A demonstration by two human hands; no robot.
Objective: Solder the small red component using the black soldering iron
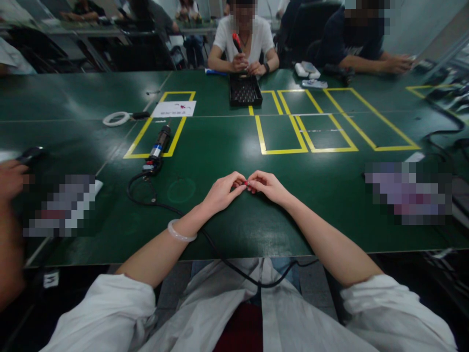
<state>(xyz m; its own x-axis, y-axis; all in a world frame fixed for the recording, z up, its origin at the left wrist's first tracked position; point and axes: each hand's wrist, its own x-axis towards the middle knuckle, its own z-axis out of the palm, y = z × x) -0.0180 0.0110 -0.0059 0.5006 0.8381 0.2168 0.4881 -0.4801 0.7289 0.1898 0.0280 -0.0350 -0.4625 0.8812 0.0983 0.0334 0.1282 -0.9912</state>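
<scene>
My left hand (223, 191) and my right hand (269, 187) rest on the green table (227, 146), fingertips meeting in the middle. Both hands have curled fingers that pinch together at a tiny reddish spot (247, 184); I cannot make out whether it is an object or a nail. A pale bangle (180, 232) circles my left wrist. An electric screwdriver (159, 148) lies to the left of my hands inside a yellow-taped box, and its black cable (205, 233) runs under my left forearm and off the table's near edge.
Yellow tape rectangles (304, 131) mark the table beyond my hands. A black tray (245, 90) sits in front of a person opposite who holds a red-tipped tool (237, 42). A white ring (116, 119) and a paper label (174, 108) lie at the left. Another person's hand (10, 178) is at the left edge.
</scene>
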